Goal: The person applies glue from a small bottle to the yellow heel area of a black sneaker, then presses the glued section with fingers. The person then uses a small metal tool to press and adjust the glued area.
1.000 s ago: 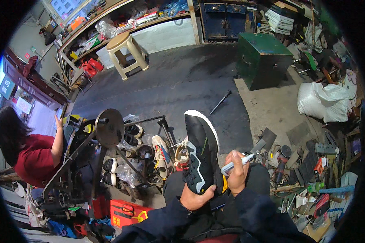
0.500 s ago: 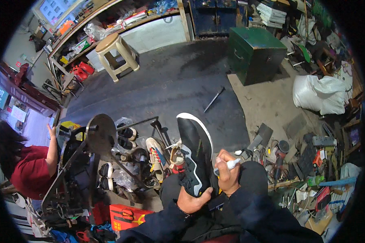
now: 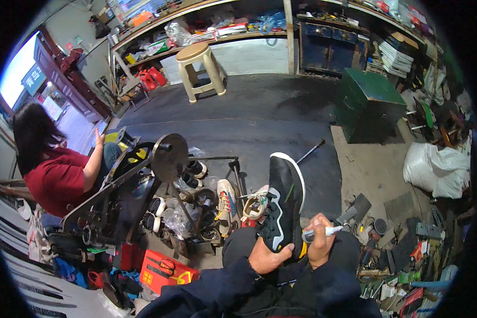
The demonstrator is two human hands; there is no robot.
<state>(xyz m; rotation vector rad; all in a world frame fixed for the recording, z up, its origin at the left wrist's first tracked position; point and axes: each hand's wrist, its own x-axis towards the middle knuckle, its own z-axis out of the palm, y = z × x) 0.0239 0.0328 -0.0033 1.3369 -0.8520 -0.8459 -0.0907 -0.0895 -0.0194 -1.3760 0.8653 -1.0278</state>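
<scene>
I see the black shoe (image 3: 285,193) at the lap, toe at twelve; the left hand (image 3: 270,257) grips it at six o'clock, the right hand (image 3: 320,245) clasps a tube (image 3: 332,231) by its four-o'clock edge. Past the toe, dark mat (image 3: 254,132) opens between stool (image 3: 193,53) at eleven and green chest (image 3: 364,114) at one.

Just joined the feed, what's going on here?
The left hand grips a black shoe by its near end, over the person's lap. The right hand holds a small tube beside it, white end pointing away from the shoe. More shoes lie on the floor beyond; someone in red is off to the left.
</scene>
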